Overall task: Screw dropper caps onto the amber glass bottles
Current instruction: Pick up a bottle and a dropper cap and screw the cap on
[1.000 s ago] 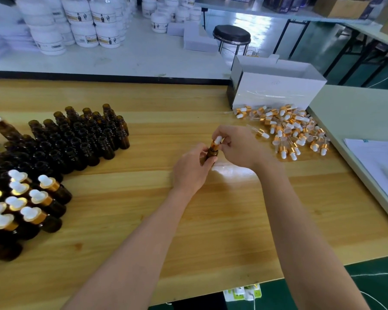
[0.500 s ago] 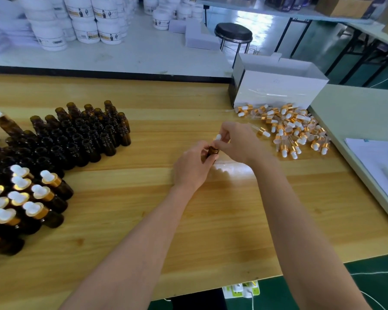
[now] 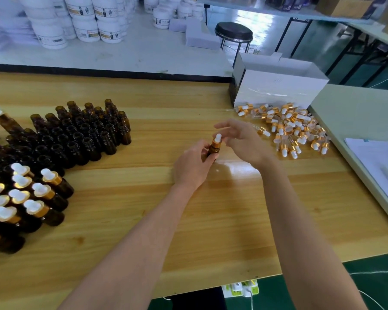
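My left hand (image 3: pixel 194 165) grips a small amber bottle (image 3: pixel 213 151) upright over the middle of the wooden table (image 3: pixel 222 220). A dropper cap (image 3: pixel 217 140) with a gold collar and white bulb sits on the bottle's neck. My right hand (image 3: pixel 242 142) hovers just right of the cap with its fingers spread, holding nothing. Uncapped amber bottles (image 3: pixel 81 133) stand in rows at the left. Capped bottles (image 3: pixel 25 198) stand at the near left. A pile of loose dropper caps (image 3: pixel 289 128) lies at the right.
A white open box (image 3: pixel 278 86) stands behind the cap pile. A pale side table with white papers (image 3: pixel 376 166) adjoins the right edge. White jars (image 3: pixel 83 21) and a black stool (image 3: pixel 233 32) are behind. A power strip (image 3: pixel 240 288) lies below the front edge.
My right hand has let go of the cap and opened, its fingers lifting away. The cap now sits seated on the bottle, which my left hand still holds.
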